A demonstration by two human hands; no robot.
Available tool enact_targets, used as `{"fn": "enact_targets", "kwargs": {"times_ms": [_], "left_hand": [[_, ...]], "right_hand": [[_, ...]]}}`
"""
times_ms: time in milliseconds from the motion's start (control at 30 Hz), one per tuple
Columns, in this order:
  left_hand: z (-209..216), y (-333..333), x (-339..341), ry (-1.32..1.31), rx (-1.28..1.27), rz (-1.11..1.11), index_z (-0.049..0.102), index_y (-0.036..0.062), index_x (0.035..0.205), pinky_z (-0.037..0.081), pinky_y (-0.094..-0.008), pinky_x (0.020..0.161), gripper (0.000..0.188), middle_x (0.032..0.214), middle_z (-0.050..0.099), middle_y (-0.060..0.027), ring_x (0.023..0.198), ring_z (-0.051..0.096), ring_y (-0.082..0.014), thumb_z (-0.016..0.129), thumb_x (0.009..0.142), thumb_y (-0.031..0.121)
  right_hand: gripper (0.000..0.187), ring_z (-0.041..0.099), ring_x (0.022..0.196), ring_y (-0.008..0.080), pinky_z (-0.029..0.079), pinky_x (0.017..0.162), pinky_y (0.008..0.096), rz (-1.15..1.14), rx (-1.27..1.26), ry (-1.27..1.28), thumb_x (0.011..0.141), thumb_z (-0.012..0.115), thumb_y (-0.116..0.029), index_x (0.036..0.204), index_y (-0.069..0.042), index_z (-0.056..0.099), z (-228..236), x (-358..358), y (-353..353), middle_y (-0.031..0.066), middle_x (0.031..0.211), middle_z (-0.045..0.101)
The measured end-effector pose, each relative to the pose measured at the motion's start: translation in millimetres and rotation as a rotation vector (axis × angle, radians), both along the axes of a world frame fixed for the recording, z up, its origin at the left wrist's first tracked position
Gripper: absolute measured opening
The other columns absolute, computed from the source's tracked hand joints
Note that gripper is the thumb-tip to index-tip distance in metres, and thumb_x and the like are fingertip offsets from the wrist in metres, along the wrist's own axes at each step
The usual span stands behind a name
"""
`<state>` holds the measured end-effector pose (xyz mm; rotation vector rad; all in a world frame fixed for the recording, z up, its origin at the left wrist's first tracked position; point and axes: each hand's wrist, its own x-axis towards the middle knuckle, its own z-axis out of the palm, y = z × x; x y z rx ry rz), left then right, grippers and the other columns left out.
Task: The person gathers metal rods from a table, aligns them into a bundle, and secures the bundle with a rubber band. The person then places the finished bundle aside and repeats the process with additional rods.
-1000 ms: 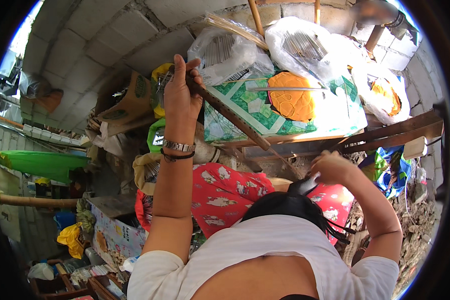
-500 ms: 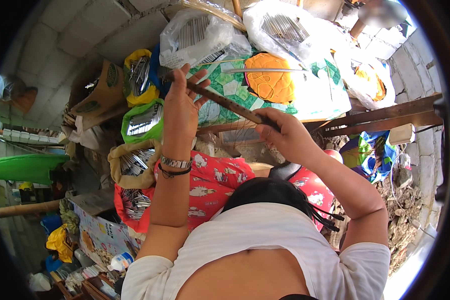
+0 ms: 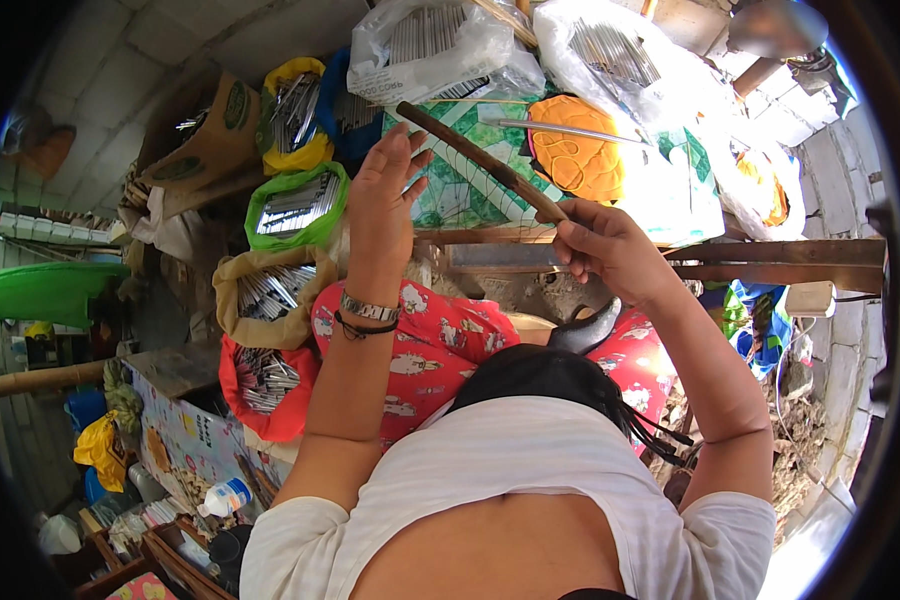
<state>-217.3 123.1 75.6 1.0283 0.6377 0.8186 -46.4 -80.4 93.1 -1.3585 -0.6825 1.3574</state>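
Observation:
My right hand [image 3: 610, 245] grips the near end of a dark brown wooden stick [image 3: 482, 160], which slants up to the left over the table. Fine dark threads or wires hang along its lower side. My left hand [image 3: 382, 180], fingers raised and apart, is beside the stick's far half and does not close around it. Beyond the stick, a round orange cloth bundle [image 3: 570, 170] with a loose yellow cord lies on the green patterned tabletop [image 3: 450, 215]. A thin silvery rod [image 3: 615, 134] lies across the bundle.
Clear plastic bags [image 3: 370, 70] of metal rods stand at the back. Down my left side are a yellow bag [image 3: 310, 155], a green bag [image 3: 335, 200], a tan sack [image 3: 232, 320] and a red bag [image 3: 300, 415], all with rods. A wooden beam [image 3: 780, 252] runs rightward.
The stick's far end has come out from behind my left hand and now shows fully. My right hand has shifted slightly right, and the whole view has shifted a little.

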Motion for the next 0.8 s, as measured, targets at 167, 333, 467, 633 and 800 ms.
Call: {"fn": "enact_targets", "kwargs": {"times_ms": [167, 333, 467, 633, 800], "left_hand": [[2.8, 0.4, 1.5, -0.051, 0.002, -0.045, 0.059, 0.0068, 0.125, 0.041, -0.0288, 0.086, 0.044, 0.108, 0.064, 0.0001, 0.095, 0.057, -0.0092, 0.067, 0.092, 0.035], [4.6, 1.2, -1.5, -0.091, 0.057, -0.081, 0.059, 0.0079, 0.123, 0.042, -0.0328, 0.088, 0.032, 0.108, 0.063, 0.0, 0.098, 0.055, -0.0114, 0.064, 0.095, 0.024], [9.5, -4.8, -5.9, -0.219, 0.158, -0.119, 0.057, 0.005, 0.124, 0.044, -0.0336, 0.089, 0.03, 0.114, 0.062, -0.005, 0.104, 0.056, -0.0137, 0.061, 0.096, 0.013], [13.0, -18.5, -13.0, -0.334, 0.214, -0.23, 0.053, 0.0005, 0.126, 0.049, -0.0293, 0.09, 0.036, 0.119, 0.063, -0.0132, 0.109, 0.059, -0.0154, 0.063, 0.092, 0.002], [8.2, -22.7, -17.5, -0.378, 0.193, -0.239, 0.053, -0.0005, 0.122, 0.05, -0.0304, 0.09, 0.032, 0.12, 0.062, -0.0151, 0.11, 0.059, -0.017, 0.061, 0.092, 0.0]], "right_hand": [[0.028, 0.054, 0.067, 0.0077, 0.044, 0.061, 0.0238, -0.111, 0.053, -0.569, 0.092, 0.063, -0.01, 0.118, 0.0, 0.06, 0.2, -10.6, -2.3, 0.001, 0.081, 0.06], [0.031, 0.062, 0.082, 0.0109, 0.049, 0.074, 0.0264, -0.231, 0.156, -0.826, 0.086, 0.068, -0.002, 0.117, -0.001, 0.063, 3.9, -11.8, -11.1, 0.0052, 0.094, 0.068], [0.031, 0.064, 0.093, 0.0112, 0.049, 0.086, 0.0257, -0.303, 0.066, -0.595, 0.085, 0.068, 0.002, 0.115, -0.001, 0.063, 4.9, 2.2, -17.2, 0.005, 0.101, 0.067], [0.032, 0.061, 0.093, 0.0104, 0.048, 0.087, 0.0247, -0.482, 0.26, -0.599, 0.082, 0.065, 0.011, 0.111, 0.0, 0.059, 2.0, 14.1, -24.5, 0.0031, 0.099, 0.063], [0.026, 0.063, 0.088, 0.0124, 0.052, 0.083, 0.0273, -0.511, 0.346, -0.399, 0.084, 0.065, 0.01, 0.107, 0.001, 0.057, 5.0, 24.7, -34.8, 0.0047, 0.094, 0.062]]}}
